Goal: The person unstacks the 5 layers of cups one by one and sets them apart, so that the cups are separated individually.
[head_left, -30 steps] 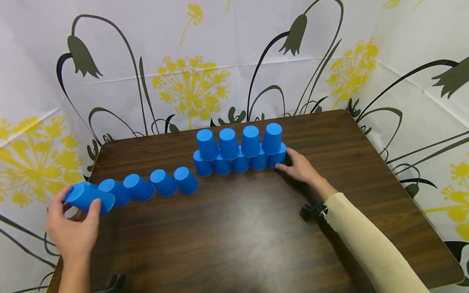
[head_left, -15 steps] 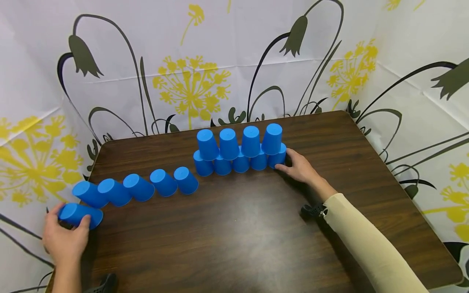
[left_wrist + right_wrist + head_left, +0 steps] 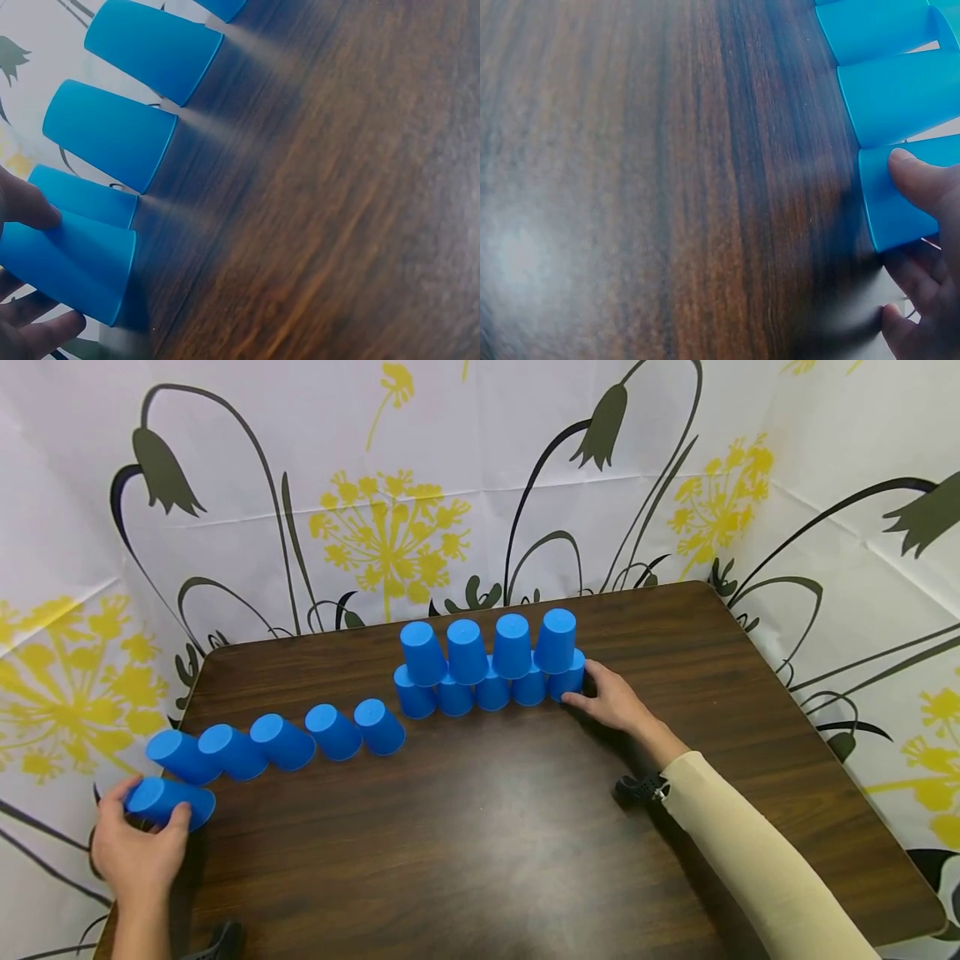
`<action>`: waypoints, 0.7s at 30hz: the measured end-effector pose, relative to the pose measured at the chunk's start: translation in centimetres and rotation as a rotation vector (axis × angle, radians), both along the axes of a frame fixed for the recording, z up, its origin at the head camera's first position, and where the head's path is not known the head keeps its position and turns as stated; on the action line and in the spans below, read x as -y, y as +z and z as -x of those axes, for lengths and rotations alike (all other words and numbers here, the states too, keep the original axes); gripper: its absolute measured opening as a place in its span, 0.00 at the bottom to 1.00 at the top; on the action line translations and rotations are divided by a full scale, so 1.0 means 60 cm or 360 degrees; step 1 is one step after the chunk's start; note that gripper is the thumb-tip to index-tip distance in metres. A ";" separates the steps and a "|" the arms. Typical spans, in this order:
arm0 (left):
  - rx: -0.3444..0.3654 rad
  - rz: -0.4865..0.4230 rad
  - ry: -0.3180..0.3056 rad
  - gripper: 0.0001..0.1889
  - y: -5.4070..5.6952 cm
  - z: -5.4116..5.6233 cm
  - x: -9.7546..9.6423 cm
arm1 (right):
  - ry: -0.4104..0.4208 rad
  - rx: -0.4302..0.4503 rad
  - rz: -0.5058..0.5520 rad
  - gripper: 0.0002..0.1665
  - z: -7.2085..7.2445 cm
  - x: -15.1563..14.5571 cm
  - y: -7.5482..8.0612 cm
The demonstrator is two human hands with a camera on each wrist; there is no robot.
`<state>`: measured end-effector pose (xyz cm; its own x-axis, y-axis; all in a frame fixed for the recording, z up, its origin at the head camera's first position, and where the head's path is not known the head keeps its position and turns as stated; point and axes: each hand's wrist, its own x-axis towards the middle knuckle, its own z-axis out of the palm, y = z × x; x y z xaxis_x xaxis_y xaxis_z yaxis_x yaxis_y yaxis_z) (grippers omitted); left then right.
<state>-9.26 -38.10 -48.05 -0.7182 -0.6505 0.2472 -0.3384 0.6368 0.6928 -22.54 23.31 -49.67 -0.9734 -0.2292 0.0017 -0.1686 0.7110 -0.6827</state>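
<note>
At the table's left side my left hand (image 3: 138,853) grips an upside-down blue plastic cup (image 3: 167,802), thumb on one side and fingers on the other. In the left wrist view this cup (image 3: 75,266) has its rim down close to the tabletop, in front of the row's leftmost cup (image 3: 82,196). My right hand (image 3: 617,702) holds the rightmost bottom cup (image 3: 567,680) of a two-level stack, its thumb on the near side. The right wrist view shows the thumb on that cup (image 3: 896,202) and fingers behind it. Several upside-down cups (image 3: 512,647) form the upper level, bridging those below.
A slanting row of upside-down blue cups (image 3: 283,743) runs from the left hand toward the stack. All stand on a dark wood-grain table (image 3: 480,860). A white patterned cloth (image 3: 480,460) hangs behind it. The table's left edge lies close to the left hand.
My left hand has brought its cup down and toward me, away from the row's leftmost cup, which now shows fully. The right hand stays at the stack.
</note>
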 end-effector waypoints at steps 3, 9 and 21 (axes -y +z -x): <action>-0.0026 0.0002 -0.0022 0.34 0.001 0.000 0.000 | 0.0000 -0.0006 -0.0004 0.41 0.003 0.000 0.001; -0.0196 0.0169 -0.0001 0.39 0.005 -0.013 -0.001 | 0.0011 0.0010 -0.0017 0.42 0.006 0.002 0.002; -0.1254 0.0454 -0.0388 0.22 0.085 0.034 -0.182 | -0.0010 0.0003 -0.0017 0.41 0.000 -0.002 -0.001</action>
<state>-11.31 -27.18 -42.94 -0.3803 -0.3388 0.8606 0.3405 0.8138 0.4709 -22.55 23.40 -49.71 -0.9748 -0.2230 -0.0024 -0.1629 0.7192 -0.6754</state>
